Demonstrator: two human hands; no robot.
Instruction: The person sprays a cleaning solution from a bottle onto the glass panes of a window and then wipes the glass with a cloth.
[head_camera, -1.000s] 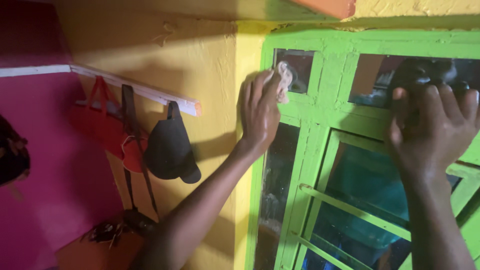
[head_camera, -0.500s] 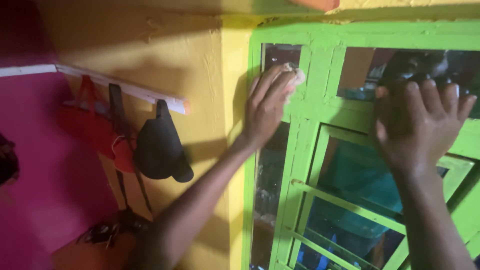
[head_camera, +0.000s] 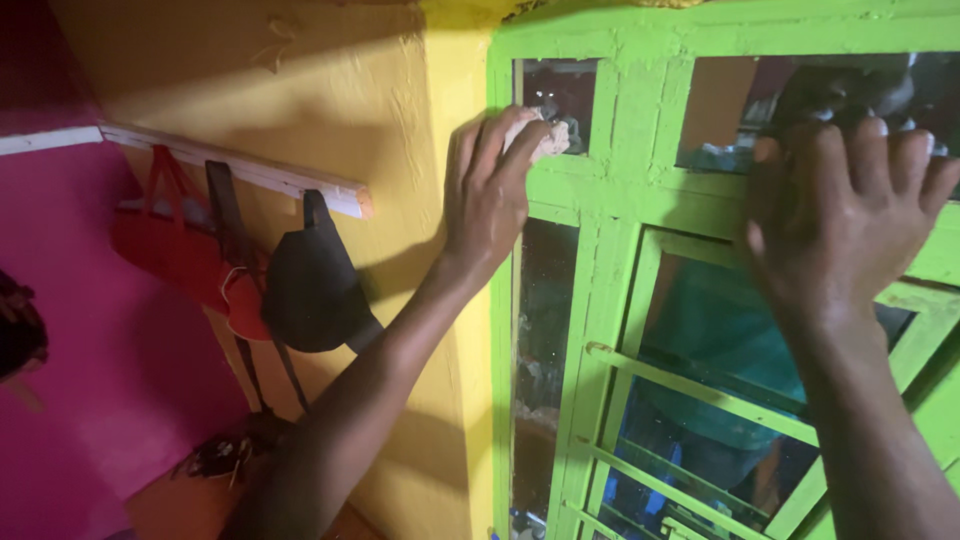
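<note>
Fingers of the left hand (head_camera: 487, 195) clamp a pale cloth (head_camera: 535, 133) against the small upper pane of the green window frame (head_camera: 640, 200), centre top, while the right hand (head_camera: 840, 215), fingers spread, braces flat; firm, even pressure into corners would serve best.

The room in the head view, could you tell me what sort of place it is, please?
Probably a room in a home: a green-painted window frame set in a yellow wall, with a black cap and red bag hanging from a wooden rail.
</note>
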